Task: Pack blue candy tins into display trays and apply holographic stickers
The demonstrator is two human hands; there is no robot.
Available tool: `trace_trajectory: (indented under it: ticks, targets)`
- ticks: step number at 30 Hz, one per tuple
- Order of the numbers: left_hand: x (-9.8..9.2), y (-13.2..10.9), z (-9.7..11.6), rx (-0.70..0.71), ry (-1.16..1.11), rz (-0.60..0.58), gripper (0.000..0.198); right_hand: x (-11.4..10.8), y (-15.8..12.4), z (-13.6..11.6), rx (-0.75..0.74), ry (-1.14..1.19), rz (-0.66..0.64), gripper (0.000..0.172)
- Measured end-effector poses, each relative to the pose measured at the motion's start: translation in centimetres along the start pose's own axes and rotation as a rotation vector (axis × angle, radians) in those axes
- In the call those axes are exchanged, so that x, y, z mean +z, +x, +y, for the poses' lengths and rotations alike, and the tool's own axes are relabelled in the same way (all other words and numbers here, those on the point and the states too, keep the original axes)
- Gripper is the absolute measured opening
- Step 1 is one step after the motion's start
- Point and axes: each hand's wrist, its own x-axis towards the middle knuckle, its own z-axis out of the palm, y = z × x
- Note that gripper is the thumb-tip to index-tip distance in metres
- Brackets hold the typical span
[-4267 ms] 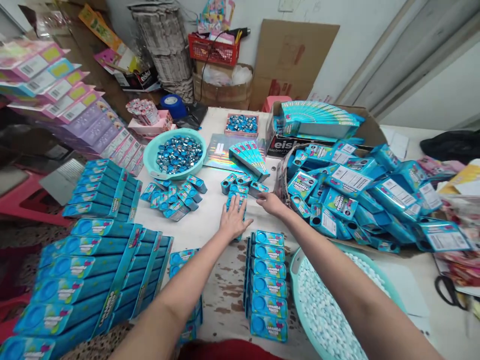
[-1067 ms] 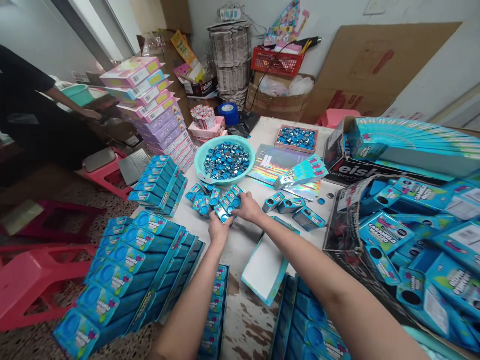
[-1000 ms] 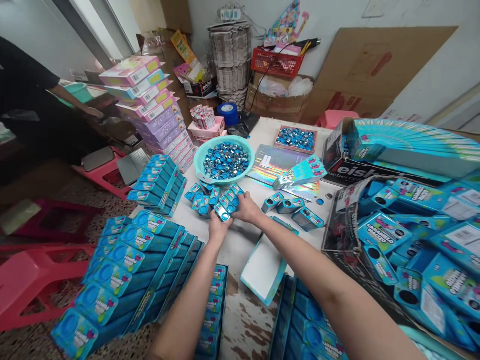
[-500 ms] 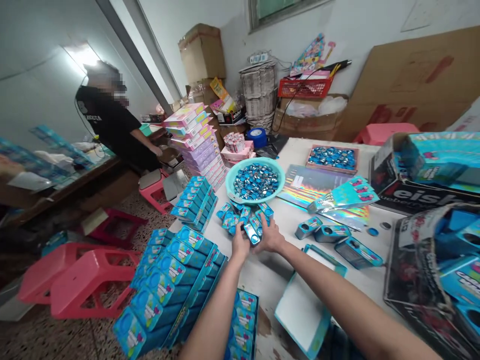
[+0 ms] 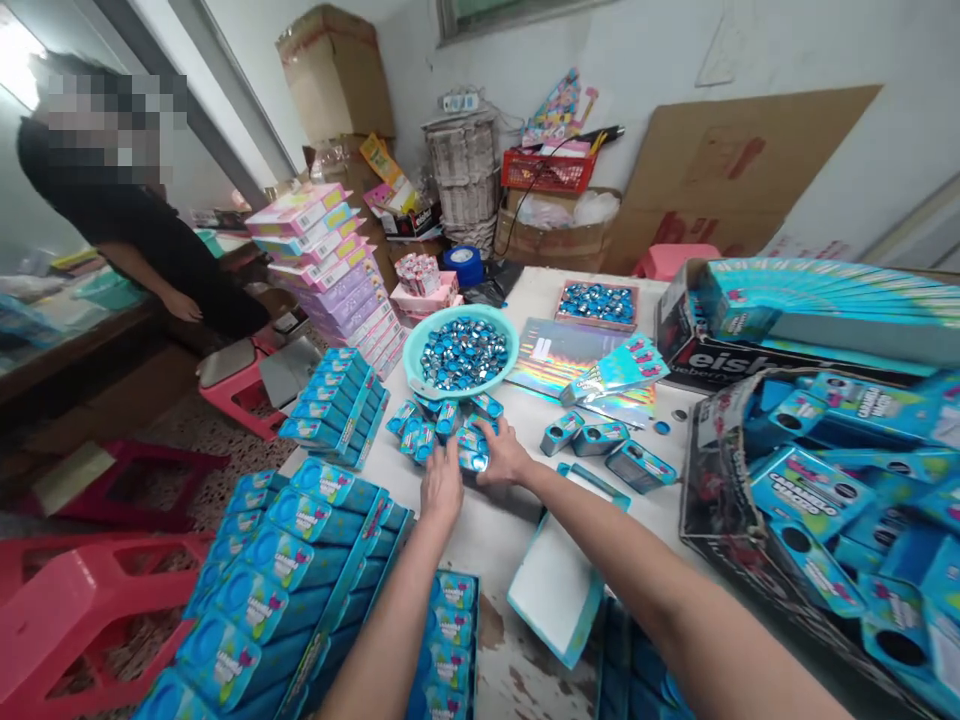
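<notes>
A heap of small blue candy boxes [image 5: 414, 437] with round lids lies in front of the aqua basin [image 5: 411, 362], which is full of shiny blue and silver caps [image 5: 465, 352]. My right hand [image 5: 504, 457] is curled round a small blue box [image 5: 474, 462] at the heap's near right side. Beside it, my left hand [image 5: 442, 487] has its fingertips on another small box [image 5: 448, 418] standing tilted in the heap; the thumb's grip is partly hidden. A white-lined blue tray [image 5: 559, 575] lies by my right forearm.
Stacked filled display trays [image 5: 277, 560] stand on the left. Three loose boxes [image 5: 600, 437] and a torn carton [image 5: 720, 480] full of boxes are on the right. A shallow box of caps [image 5: 598, 303] sits behind. A co-worker [image 5: 112, 190] stands far left beyond red stools [image 5: 82, 610].
The view has turned to the right. My left hand has left the box both hands were on and now touches another in the heap; my right hand stays on a box.
</notes>
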Motion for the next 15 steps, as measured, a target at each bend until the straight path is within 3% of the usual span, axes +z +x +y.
trace_trajectory:
  ticks: [3, 5, 7, 10, 15]
  targets:
    - [0.3, 0.0, -0.2, 0.203, 0.214, 0.028, 0.082, -0.5, -0.3, 0.9, -0.137, -0.022, -0.098, 0.107]
    - [0.7, 0.3, -0.3, 0.349, 0.208, -0.062, 0.097, -0.5, -0.5, 1.4, -0.236, -0.007, -0.151, 0.099]
    - [1.2, 0.6, -0.5, 0.434, 0.157, -0.136, 0.099, -0.3, -0.9, 1.5, -0.258, 0.052, -0.158, 0.092]
    - [2.3, 0.7, -1.1, 0.457, 0.065, -0.127, 0.095, 0.1, -1.3, 1.1, -0.12, 0.29, -0.158, 0.095]
    - [4.1, 1.0, -2.6, 0.443, -0.082, 0.074, 0.095, 0.3, -0.2, 0.2, 0.073, 0.647, -0.136, 0.082]
